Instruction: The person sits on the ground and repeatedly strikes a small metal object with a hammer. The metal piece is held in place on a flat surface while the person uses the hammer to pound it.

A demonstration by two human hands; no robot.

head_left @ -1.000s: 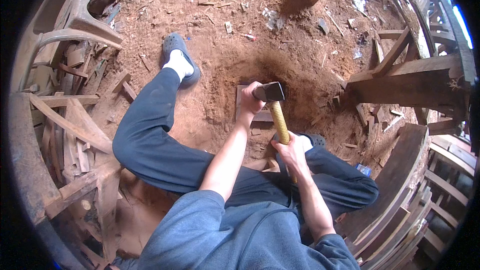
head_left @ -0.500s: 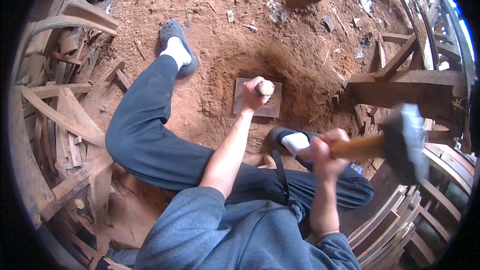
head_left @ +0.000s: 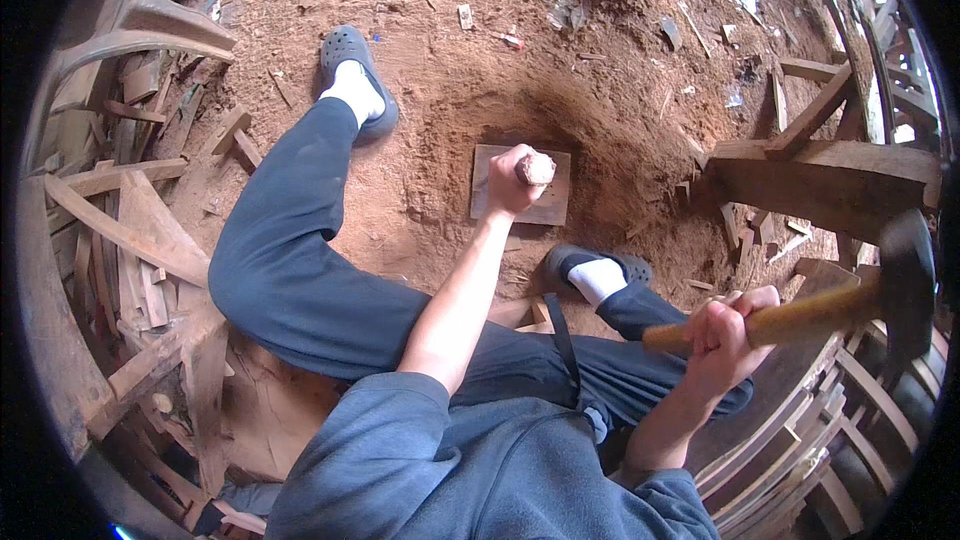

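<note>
An upright rod with a pale, frayed round top is in the grip of my left hand, its lower end hidden by the hand. It stands over a square board set in a dug hollow in the dirt between my feet. My right hand is wrapped round the long yellow handle of a hammer, whose dark head is raised off to the right, away from the rod.
Wood offcuts and curved pieces are piled at the left, below a carved chair frame. Heavy beams and stacked slats crowd the right. Sawdust, chips and litter cover the ground beyond my grey clogs.
The hammer has swung from over the rod out to the far right with my right hand, uncovering the rod's top and the board. My left hand has moved only slightly.
</note>
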